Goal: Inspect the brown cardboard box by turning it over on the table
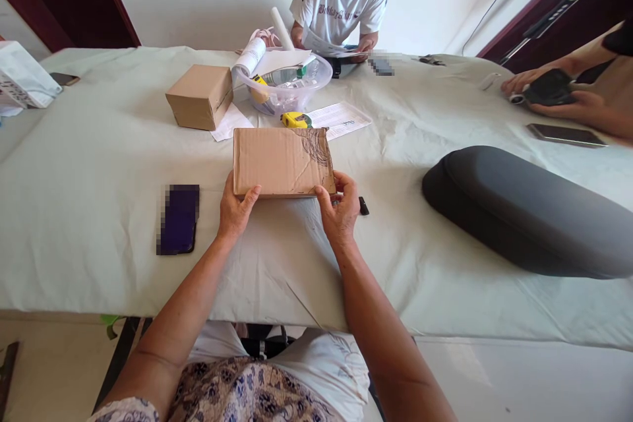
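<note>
A flat brown cardboard box [281,160] lies on the pale cloth-covered table [99,211] in front of me. My left hand [235,211] grips its near left corner, thumb on top. At the near right corner my right hand [341,208] holds the box the same way, fingers curled round the edge. A small black object [364,206] lies on the cloth just right of my right hand.
A dark phone [179,219] lies left of my hands. Further back stand a smaller cardboard box [200,97], a clear bowl [291,86] of items, a yellow tape measure [295,120] and papers. A large grey case [529,211] lies at right. One person sits opposite; another's hands [544,89] hold a black object.
</note>
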### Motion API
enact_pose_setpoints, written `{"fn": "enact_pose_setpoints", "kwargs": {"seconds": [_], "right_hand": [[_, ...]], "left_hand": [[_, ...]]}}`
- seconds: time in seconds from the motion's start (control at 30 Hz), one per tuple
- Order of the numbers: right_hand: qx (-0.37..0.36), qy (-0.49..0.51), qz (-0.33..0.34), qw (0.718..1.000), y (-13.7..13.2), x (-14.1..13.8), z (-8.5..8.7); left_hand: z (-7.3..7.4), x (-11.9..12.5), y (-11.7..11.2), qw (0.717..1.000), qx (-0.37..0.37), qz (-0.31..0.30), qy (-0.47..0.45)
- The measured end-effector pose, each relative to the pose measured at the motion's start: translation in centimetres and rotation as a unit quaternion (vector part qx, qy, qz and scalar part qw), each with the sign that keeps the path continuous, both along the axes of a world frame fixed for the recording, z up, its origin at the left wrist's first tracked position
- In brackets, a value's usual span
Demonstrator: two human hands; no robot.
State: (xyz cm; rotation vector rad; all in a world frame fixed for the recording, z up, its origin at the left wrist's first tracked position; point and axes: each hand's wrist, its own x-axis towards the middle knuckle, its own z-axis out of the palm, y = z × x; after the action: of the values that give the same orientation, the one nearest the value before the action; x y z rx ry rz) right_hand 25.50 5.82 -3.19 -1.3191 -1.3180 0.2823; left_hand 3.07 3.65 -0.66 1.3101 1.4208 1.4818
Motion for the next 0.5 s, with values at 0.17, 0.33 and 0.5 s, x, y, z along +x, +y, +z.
{"fn": "enact_pose_setpoints", "kwargs": {"seconds": [0.17,0.33,0.5], "right_hand": [[0.023,-0.054,-0.02,0.998,-0.2,-0.5,-0.3],[0.053,-0.13,-0.068,0.988,-0.8,-1.6,-0.3],[0.034,-0.164,-0.095,0.981,-1.3,-3.0,-0.2]], "left_hand": [[-0.6,0.2,-0.1,0.999,0.017,0.034,0.009],[-0.9,1.3,-0.5,0.993,0.035,0.105,0.039],[-1.2,2.6,-1.2,0.99,0.041,0.13,0.028]]}}
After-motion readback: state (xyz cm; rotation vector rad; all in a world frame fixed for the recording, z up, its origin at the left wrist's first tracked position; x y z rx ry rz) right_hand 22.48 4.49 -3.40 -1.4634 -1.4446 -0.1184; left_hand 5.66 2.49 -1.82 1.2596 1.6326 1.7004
